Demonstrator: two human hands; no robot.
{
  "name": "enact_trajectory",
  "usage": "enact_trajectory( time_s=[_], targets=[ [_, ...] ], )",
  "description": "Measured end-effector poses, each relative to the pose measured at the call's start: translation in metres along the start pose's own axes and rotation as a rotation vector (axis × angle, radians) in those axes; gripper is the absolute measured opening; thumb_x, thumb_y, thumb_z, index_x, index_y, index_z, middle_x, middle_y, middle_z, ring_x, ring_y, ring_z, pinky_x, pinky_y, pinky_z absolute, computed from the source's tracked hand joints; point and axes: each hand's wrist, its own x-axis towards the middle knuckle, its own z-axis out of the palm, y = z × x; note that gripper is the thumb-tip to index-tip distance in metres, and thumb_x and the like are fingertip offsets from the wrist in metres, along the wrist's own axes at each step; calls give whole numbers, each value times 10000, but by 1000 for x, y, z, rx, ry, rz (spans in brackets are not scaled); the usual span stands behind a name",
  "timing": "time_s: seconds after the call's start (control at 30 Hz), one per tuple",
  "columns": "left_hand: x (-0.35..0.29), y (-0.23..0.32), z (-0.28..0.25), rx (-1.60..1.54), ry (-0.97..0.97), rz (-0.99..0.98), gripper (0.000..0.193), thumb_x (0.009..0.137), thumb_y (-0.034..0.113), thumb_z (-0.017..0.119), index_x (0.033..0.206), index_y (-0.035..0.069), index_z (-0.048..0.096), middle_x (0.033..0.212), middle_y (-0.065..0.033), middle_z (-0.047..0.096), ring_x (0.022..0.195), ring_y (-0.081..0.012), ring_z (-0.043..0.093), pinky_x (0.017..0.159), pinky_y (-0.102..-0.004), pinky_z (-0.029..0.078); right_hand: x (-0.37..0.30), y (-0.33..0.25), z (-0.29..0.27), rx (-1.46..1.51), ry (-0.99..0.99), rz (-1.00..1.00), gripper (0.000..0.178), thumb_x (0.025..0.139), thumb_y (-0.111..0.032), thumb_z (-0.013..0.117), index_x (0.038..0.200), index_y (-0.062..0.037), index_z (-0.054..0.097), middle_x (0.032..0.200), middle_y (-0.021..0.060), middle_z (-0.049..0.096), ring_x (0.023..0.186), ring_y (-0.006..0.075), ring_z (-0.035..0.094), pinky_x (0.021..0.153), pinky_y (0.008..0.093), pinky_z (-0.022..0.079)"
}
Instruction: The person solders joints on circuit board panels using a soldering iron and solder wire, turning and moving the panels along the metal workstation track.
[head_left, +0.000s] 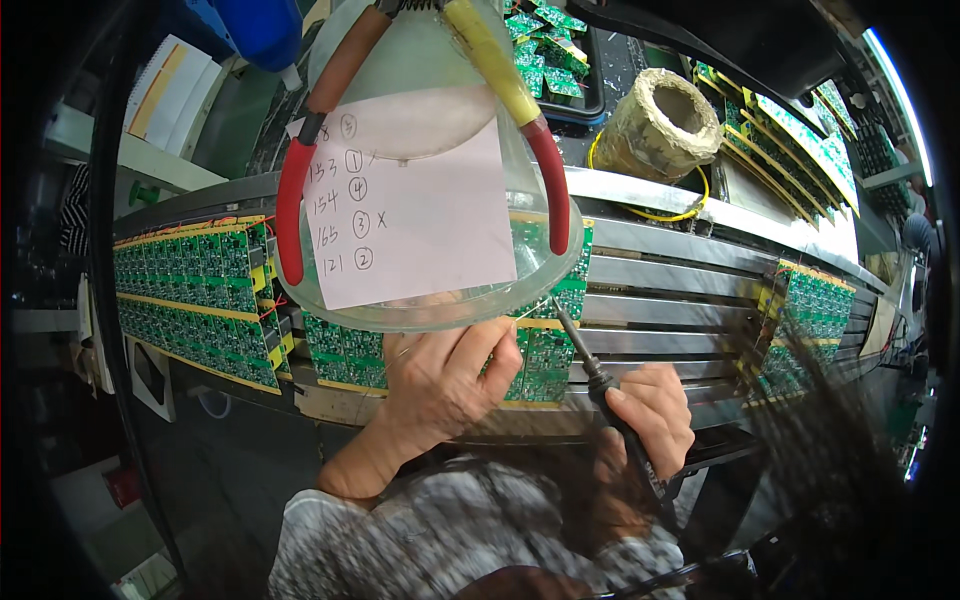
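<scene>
My right hand point(650, 415) is wrapped round the black handle of a soldering iron point(600, 385). Its metal tip points up and left at a green circuit board panel point(540, 375) with yellow edge strips. My left hand point(440, 375) lies over the same panel, thumb and forefinger pinching a thin solder wire point(532, 312) close to the iron's tip. Whether tip and wire touch is too small to tell. A clear rounded plastic piece point(450, 312) hangs over the board and partly covers the left fingertips.
Handwritten paper point(430, 230) and red-handled pliers point(557, 190) sit at the clear plastic. More board panels stand on the metal rails point(650, 310), left point(190, 300) and right point(815, 310). Behind are a tape-like roll point(650, 130), a black tray of boards point(595, 85) and a blue bottle point(262, 35).
</scene>
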Motion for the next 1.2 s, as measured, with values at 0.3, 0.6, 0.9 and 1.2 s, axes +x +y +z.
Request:
enact_trajectory(
  time_s=[0.3,0.6,0.9,1.2],
  targets=[
    [6,4,-3,37,-37,18,129,794,85,768,913,97,719,874,-45,665,798,-260,654,732,-405,497,9,-9,0,-73,-92,3,262,750,-81,741,1000,-8,722,793,97,667,689,267,660,644,383,515],
    [12,3,-15,3,33,-47,336,758,5,862,1062,128,788,846,-27,670,687,-189,587,588,-343,451,-3,12,-10,66,222,64,282,946,-258,665,1044,5,692,821,136,685,709,289,646,694,411,516],
    [25,14,-3,18,-22,-71,289,790,-28,835,1026,135,798,859,-63,711,706,-220,645,619,-357,485,0,30,-8,177,272,66,304,933,-220,647,1045,62,670,784,169,675,657,282,624,646,400,490],
    [26,2,-1,24,41,-19,226,795,-63,800,1003,14,763,878,-130,716,723,-234,688,624,-357,520,5,28,-4,167,218,79,301,924,-233,667,1041,44,680,769,157,659,668,286,624,662,404,496]
  ],
)
